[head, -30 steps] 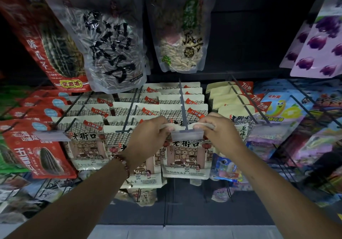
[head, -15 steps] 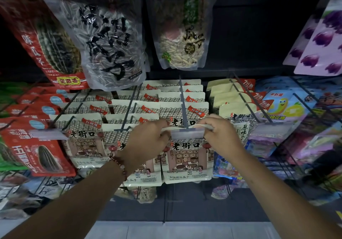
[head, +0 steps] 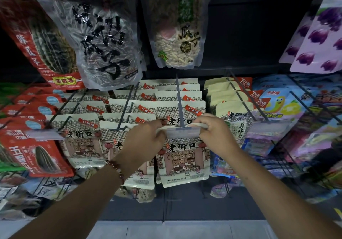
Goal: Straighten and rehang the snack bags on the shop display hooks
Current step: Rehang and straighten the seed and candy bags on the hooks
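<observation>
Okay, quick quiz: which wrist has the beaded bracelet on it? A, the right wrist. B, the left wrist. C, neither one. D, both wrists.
B: the beaded bracelet circles the wrist below the left hand; the wrist of the right hand is bare.

both hands pinching front snack bag, hook

We see a beaded bracelet just behind the left hand, a clear label strip between it and the right hand, and a dark panel below both.
</observation>
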{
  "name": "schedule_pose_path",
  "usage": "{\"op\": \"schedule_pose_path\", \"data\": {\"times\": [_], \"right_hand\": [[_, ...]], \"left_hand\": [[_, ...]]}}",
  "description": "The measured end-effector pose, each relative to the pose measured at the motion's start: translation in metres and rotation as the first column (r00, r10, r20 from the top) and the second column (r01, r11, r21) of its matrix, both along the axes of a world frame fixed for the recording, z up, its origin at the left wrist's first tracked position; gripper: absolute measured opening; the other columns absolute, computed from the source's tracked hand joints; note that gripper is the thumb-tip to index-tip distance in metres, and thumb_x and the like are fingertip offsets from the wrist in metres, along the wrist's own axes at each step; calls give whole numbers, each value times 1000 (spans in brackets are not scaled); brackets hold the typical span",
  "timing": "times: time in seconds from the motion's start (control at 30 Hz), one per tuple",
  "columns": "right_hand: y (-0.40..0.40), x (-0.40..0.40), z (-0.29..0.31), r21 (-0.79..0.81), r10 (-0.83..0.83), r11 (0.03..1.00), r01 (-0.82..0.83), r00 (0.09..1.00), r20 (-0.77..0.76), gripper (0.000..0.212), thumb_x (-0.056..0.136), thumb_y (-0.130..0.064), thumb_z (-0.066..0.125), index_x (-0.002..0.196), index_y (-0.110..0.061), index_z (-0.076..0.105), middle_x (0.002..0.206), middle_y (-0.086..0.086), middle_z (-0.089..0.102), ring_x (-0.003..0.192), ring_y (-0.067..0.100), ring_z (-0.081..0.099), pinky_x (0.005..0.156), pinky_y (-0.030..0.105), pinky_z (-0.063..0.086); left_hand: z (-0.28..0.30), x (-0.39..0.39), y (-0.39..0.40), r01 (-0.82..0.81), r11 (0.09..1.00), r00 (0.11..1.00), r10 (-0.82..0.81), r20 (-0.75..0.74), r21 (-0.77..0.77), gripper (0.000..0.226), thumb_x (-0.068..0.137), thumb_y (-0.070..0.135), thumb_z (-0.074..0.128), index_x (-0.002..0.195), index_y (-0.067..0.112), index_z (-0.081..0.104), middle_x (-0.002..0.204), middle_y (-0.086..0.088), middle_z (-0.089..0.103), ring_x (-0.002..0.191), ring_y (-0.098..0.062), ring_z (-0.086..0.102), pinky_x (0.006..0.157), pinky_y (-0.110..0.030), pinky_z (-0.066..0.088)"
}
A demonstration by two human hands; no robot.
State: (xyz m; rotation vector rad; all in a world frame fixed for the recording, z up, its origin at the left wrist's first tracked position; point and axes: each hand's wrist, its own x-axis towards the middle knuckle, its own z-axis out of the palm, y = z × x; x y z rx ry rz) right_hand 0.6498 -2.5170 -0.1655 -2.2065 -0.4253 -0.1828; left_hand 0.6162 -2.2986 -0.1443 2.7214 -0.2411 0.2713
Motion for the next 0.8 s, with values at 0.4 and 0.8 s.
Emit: {"op": "schedule_pose_path", "data": {"times": [0.4,0.8], "right_hand": [[0,1,2,82,-49,995,54,997,-61,11,89,-15,69,86,-24,74,87,-8,60,71,10,58,57,22,44],[2,3,-3,134,-40,990,51,996,-84,14,87,-8,69,89,-20,76,90,0,64,75,14,61,53,15,47]], "left_hand": [[3,4,1,8,995,997,-15,-71,-97,2,96,26,58,94,26,59,57,7,57,42,-6,47,39,-19,29],[-1,5,-1,-37,998,997,34,-70,-43,21,96,28,54,114,23,64,56,13,53,43,0,50,39,-17,29]]}}
